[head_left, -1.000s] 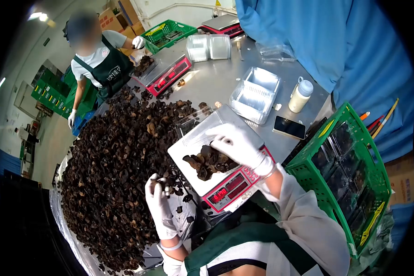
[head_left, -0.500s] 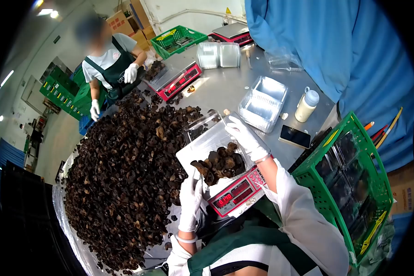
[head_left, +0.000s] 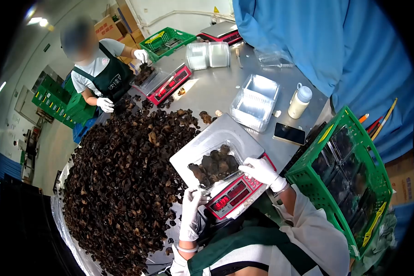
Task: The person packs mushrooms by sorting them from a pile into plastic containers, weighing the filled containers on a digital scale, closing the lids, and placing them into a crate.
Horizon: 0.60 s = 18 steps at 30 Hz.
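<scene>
A clear plastic box [head_left: 231, 146] of dark wood ear mushrooms [head_left: 215, 165] rests on the steel pan of a red-and-white digital scale [head_left: 198, 147]. My right hand [head_left: 261, 173], in a white glove, has its fingers closed at the box's front right corner. At the front left corner, my gloved left hand [head_left: 192, 210] pinches the edge with bent fingers. The lid appears folded down over the mushrooms, though its clear plastic is hard to make out. The scale's red display [head_left: 230, 197] is lit.
A large heap of wood ears [head_left: 124, 184] covers the table's left. Empty clear boxes [head_left: 255, 103], a bottle [head_left: 300, 102] and a phone [head_left: 289, 134] lie beyond the scale. At right stands a green crate [head_left: 349, 184] of filled boxes. A co-worker [head_left: 103, 69] stands by another scale [head_left: 170, 83].
My right hand has come from the raised lid behind the box toward its front right corner. The lid no longer stands out at the back. The co-worker's hands have moved.
</scene>
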Each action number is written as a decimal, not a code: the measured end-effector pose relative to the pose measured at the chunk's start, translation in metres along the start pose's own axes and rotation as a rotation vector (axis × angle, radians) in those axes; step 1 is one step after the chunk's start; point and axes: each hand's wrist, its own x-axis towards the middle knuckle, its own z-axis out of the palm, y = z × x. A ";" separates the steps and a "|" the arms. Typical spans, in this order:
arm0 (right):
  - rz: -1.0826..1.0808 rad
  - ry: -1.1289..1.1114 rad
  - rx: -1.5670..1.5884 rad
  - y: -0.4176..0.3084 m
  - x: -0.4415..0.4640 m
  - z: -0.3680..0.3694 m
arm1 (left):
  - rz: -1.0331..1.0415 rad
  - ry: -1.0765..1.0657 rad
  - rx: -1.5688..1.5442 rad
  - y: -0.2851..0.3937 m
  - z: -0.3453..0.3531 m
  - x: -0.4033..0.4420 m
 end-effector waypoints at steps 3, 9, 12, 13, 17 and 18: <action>0.118 -0.172 0.389 0.014 0.003 0.005 | -0.045 -0.041 -0.059 0.005 0.004 0.003; 0.042 -0.122 0.575 0.021 -0.005 0.016 | -0.035 -0.080 -0.105 0.002 0.011 -0.007; 0.050 -0.103 0.552 0.021 -0.010 0.017 | 0.068 -0.105 -0.067 -0.006 0.005 -0.009; 0.008 -0.071 0.512 0.018 -0.013 0.019 | 0.180 -0.044 0.048 -0.013 0.002 -0.009; -0.383 0.073 0.031 -0.018 -0.029 0.016 | 0.628 0.214 0.539 0.020 0.007 -0.019; -0.479 0.101 -0.074 -0.029 -0.032 0.016 | 0.870 0.292 0.728 0.023 0.001 -0.015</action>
